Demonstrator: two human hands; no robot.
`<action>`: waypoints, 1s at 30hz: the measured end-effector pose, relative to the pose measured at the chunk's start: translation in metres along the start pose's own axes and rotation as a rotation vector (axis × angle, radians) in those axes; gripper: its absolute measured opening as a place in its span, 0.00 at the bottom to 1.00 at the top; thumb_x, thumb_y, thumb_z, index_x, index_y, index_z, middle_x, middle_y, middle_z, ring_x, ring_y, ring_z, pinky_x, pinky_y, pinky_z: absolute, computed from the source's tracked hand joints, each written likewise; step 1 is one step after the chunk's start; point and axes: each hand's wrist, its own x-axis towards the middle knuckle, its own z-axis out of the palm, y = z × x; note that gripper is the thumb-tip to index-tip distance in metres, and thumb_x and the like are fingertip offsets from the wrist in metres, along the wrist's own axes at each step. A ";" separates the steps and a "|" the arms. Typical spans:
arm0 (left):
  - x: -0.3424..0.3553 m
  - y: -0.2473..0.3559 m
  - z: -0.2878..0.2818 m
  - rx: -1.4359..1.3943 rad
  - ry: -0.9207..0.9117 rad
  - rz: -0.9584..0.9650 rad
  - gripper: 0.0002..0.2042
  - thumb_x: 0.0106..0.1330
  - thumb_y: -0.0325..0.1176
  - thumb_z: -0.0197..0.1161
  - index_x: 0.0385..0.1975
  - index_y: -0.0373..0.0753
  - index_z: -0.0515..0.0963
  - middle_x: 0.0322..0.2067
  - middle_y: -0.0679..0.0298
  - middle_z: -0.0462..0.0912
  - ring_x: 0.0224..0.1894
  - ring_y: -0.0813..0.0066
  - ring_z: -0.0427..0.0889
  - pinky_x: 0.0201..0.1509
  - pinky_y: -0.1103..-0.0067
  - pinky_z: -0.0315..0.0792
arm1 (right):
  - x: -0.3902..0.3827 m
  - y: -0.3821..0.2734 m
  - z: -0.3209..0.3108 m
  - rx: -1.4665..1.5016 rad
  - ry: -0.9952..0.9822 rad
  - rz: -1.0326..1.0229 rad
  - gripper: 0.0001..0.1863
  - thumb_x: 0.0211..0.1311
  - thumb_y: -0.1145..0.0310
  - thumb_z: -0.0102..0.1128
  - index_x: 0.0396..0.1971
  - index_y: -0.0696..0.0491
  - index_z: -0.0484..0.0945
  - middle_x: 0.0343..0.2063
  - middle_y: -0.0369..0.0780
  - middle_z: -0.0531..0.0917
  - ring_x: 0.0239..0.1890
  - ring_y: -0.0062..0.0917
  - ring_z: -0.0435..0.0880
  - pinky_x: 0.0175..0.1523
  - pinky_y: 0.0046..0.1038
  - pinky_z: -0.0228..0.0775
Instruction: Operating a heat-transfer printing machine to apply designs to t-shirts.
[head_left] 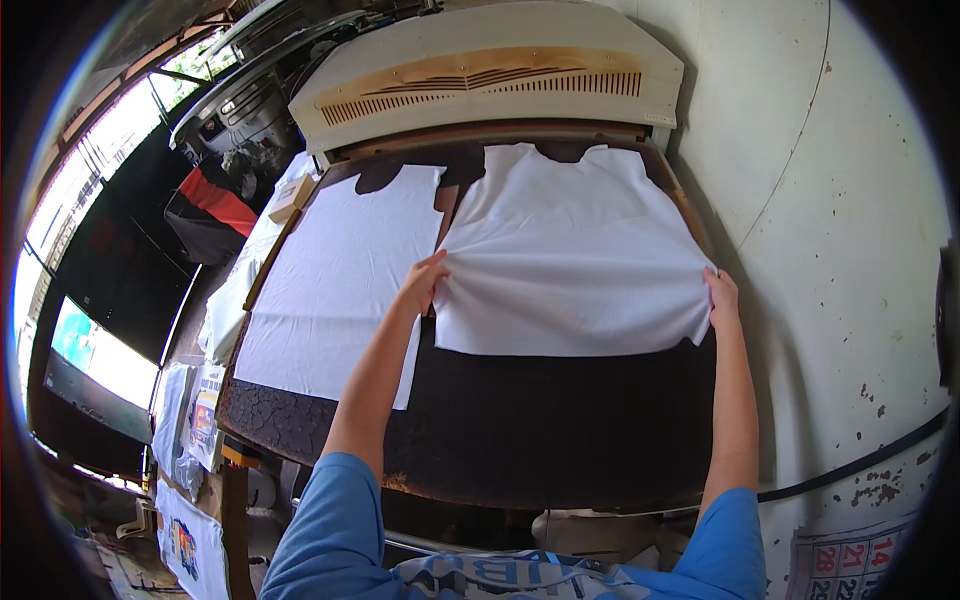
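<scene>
A white shirt-shaped fabric piece (570, 240) lies on the right half of a dark press bed (570, 430), its lower part pulled into horizontal folds. My left hand (427, 280) pinches its left edge, and my right hand (722, 295) grips its right edge, both around mid-to-lower height. A second white shirt-shaped piece (320, 280) with a curved neckline lies flat to the left, beside my left hand.
The beige press housing (485, 50) spans the back. A cracked white wall (850, 250) stands close on the right. At left are a small box (288, 197), stacked white fabric, printed items (190, 540), a red-and-black bundle (210, 210) and bright openings.
</scene>
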 end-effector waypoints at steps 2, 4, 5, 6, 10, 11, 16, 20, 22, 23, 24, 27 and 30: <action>-0.009 -0.023 -0.015 0.104 -0.017 -0.079 0.22 0.55 0.23 0.51 0.53 0.37 0.67 0.31 0.62 0.75 0.30 0.79 0.74 0.35 0.84 0.70 | -0.008 0.022 -0.009 -0.044 0.027 0.031 0.09 0.50 0.70 0.59 0.31 0.59 0.75 0.27 0.36 0.78 0.30 0.20 0.74 0.36 0.22 0.65; -0.025 -0.044 -0.029 0.238 -0.015 -0.076 0.23 0.54 0.25 0.53 0.53 0.36 0.67 0.32 0.62 0.75 0.31 0.79 0.73 0.34 0.84 0.69 | -0.022 0.035 -0.013 -0.079 -0.028 0.101 0.13 0.49 0.72 0.59 0.35 0.61 0.75 0.29 0.37 0.79 0.30 0.21 0.75 0.36 0.23 0.67; -0.037 -0.054 -0.030 0.373 0.030 -0.006 0.23 0.54 0.26 0.54 0.53 0.35 0.66 0.31 0.62 0.75 0.30 0.79 0.73 0.33 0.84 0.68 | -0.035 0.038 -0.017 -0.127 -0.076 0.150 0.16 0.48 0.72 0.59 0.38 0.63 0.74 0.30 0.40 0.79 0.31 0.22 0.76 0.36 0.23 0.68; -0.052 -0.060 -0.028 0.506 0.073 0.071 0.24 0.54 0.28 0.55 0.53 0.34 0.66 0.31 0.63 0.75 0.29 0.79 0.73 0.32 0.84 0.68 | -0.050 0.033 -0.020 -0.130 -0.081 0.155 0.16 0.48 0.72 0.59 0.38 0.63 0.74 0.30 0.40 0.79 0.31 0.22 0.76 0.36 0.23 0.68; -0.112 -0.057 -0.018 0.944 0.018 0.127 0.23 0.53 0.33 0.56 0.51 0.39 0.68 0.22 0.58 0.74 0.25 0.77 0.72 0.30 0.76 0.67 | -0.088 0.036 -0.044 -0.452 -0.024 0.026 0.17 0.46 0.75 0.59 0.39 0.63 0.72 0.27 0.40 0.79 0.28 0.21 0.76 0.33 0.22 0.67; -0.124 -0.064 -0.020 0.896 0.084 0.252 0.18 0.55 0.32 0.55 0.48 0.41 0.71 0.16 0.57 0.70 0.20 0.76 0.69 0.26 0.74 0.65 | -0.095 0.034 -0.045 -0.440 0.007 -0.029 0.16 0.46 0.77 0.59 0.38 0.63 0.72 0.25 0.40 0.79 0.27 0.20 0.76 0.33 0.21 0.67; -0.172 -0.051 -0.012 0.849 0.202 0.270 0.13 0.58 0.29 0.52 0.43 0.41 0.75 0.13 0.55 0.68 0.16 0.69 0.70 0.25 0.73 0.65 | -0.122 0.030 -0.063 -0.490 0.094 -0.197 0.14 0.46 0.79 0.58 0.36 0.62 0.73 0.22 0.38 0.78 0.24 0.20 0.75 0.33 0.21 0.66; -0.195 -0.046 -0.010 1.050 0.240 0.359 0.10 0.60 0.30 0.51 0.39 0.41 0.76 0.18 0.51 0.75 0.23 0.57 0.77 0.28 0.70 0.68 | -0.151 0.027 -0.068 -0.558 0.127 -0.204 0.13 0.46 0.78 0.59 0.35 0.62 0.73 0.21 0.39 0.78 0.24 0.20 0.76 0.33 0.23 0.67; -0.202 -0.050 -0.016 1.065 0.246 0.358 0.10 0.60 0.30 0.50 0.38 0.42 0.77 0.21 0.52 0.76 0.25 0.56 0.77 0.29 0.70 0.68 | -0.161 0.028 -0.066 -0.588 0.136 -0.228 0.13 0.46 0.78 0.59 0.34 0.61 0.73 0.21 0.39 0.78 0.24 0.21 0.76 0.33 0.23 0.67; -0.204 -0.052 -0.019 1.080 0.245 0.360 0.09 0.60 0.31 0.50 0.37 0.42 0.77 0.23 0.52 0.77 0.27 0.54 0.77 0.30 0.69 0.69 | -0.163 0.029 -0.066 -0.604 0.150 -0.239 0.13 0.45 0.78 0.59 0.35 0.61 0.73 0.22 0.41 0.78 0.24 0.23 0.76 0.33 0.24 0.67; -0.206 -0.055 -0.020 1.079 0.250 0.360 0.09 0.60 0.31 0.50 0.37 0.42 0.77 0.23 0.52 0.77 0.27 0.54 0.77 0.30 0.69 0.69 | -0.167 0.030 -0.065 -0.619 0.165 -0.248 0.13 0.45 0.78 0.59 0.35 0.61 0.73 0.22 0.42 0.78 0.24 0.25 0.76 0.34 0.25 0.67; -0.209 -0.064 -0.023 1.098 0.246 0.423 0.10 0.59 0.31 0.50 0.37 0.44 0.77 0.25 0.54 0.78 0.29 0.55 0.77 0.31 0.67 0.69 | -0.177 0.027 -0.062 -0.748 0.174 -0.309 0.13 0.44 0.79 0.58 0.34 0.60 0.73 0.22 0.43 0.77 0.25 0.30 0.77 0.34 0.28 0.67; -0.209 -0.073 -0.028 1.141 0.252 0.427 0.10 0.58 0.32 0.50 0.37 0.44 0.76 0.25 0.54 0.78 0.29 0.55 0.77 0.31 0.67 0.70 | -0.182 0.030 -0.060 -0.880 0.186 -0.295 0.15 0.44 0.79 0.59 0.35 0.58 0.71 0.24 0.44 0.76 0.28 0.35 0.77 0.36 0.32 0.67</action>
